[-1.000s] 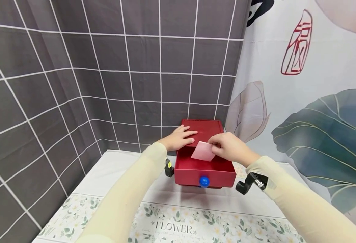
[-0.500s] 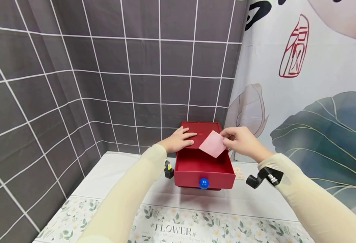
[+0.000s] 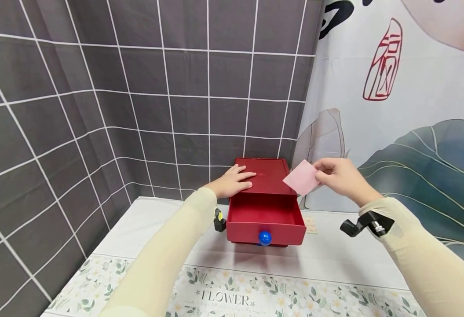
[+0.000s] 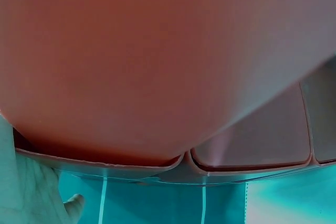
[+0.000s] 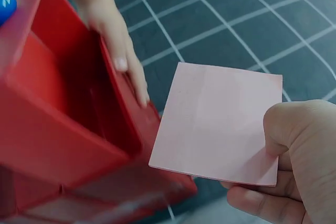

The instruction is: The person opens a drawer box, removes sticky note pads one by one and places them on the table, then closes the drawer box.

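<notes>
A red drawer box [image 3: 269, 169] stands against the back wall with its top drawer [image 3: 266, 231] pulled out. The drawer has a round blue knob [image 3: 265, 238] on its front, and its visible floor is bare. My left hand [image 3: 232, 181] rests on the box's top with fingers straight and spread. To the right of the box, my right hand [image 3: 340, 177] pinches a square pink sticky note pad [image 3: 303, 178] between thumb and fingers, raised off the table. In the right wrist view the thumb presses on the face of the pad [image 5: 218, 124].
A small patterned card [image 3: 310, 225] lies on the white table right of the box. A floral cloth strip [image 3: 228, 290] runs along the table's front. A dark gridded curtain [image 3: 184, 110] stands behind and left, a printed white curtain [image 3: 346, 66] at right.
My right hand has lifted the sticky note pad up from over the open drawer and carried it right, beyond the box's side. The left hand has stayed on the top.
</notes>
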Demonstrator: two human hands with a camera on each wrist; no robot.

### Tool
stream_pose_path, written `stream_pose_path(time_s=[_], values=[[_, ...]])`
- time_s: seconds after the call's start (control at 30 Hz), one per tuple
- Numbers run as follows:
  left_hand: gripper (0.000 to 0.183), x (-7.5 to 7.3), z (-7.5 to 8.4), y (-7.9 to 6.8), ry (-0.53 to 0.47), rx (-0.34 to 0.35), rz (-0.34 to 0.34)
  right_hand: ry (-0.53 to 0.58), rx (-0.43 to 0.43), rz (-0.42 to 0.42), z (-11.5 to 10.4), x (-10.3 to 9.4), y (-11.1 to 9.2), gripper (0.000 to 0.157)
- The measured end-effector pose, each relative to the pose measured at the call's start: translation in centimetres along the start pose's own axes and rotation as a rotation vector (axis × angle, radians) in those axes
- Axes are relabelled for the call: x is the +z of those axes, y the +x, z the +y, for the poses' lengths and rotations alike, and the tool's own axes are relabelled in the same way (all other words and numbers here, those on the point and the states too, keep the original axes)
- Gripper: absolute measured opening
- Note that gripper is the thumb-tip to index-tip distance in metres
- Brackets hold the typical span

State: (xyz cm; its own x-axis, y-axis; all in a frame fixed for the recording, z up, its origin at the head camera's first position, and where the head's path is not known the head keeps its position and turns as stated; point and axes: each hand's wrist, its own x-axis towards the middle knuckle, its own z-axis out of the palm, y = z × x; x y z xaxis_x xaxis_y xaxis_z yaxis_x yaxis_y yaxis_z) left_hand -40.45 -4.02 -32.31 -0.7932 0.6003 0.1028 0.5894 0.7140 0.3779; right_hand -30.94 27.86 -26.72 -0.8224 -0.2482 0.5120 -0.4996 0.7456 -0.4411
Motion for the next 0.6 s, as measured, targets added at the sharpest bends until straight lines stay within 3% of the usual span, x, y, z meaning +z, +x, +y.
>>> stream_pose_path(time_s=[0.27, 0.47, 0.6], values=[[0.052, 0.1, -0.3, 0.0, 0.011, 0.0, 0.005, -0.054, 0.058, -0.019, 4.0, -0.7, -1.3, 0.01], [0.051, 0.0, -0.1, -0.1, 0.005, 0.006, 0.001, -0.205, 0.092, -0.077, 7.3, -0.5, -2.6, 0.012], [0.052, 0.0, 0.0, 0.1, 0.015, 0.004, 0.006, -0.297, 0.066, -0.118, 9.0, 0.0, -3.5, 0.014]])
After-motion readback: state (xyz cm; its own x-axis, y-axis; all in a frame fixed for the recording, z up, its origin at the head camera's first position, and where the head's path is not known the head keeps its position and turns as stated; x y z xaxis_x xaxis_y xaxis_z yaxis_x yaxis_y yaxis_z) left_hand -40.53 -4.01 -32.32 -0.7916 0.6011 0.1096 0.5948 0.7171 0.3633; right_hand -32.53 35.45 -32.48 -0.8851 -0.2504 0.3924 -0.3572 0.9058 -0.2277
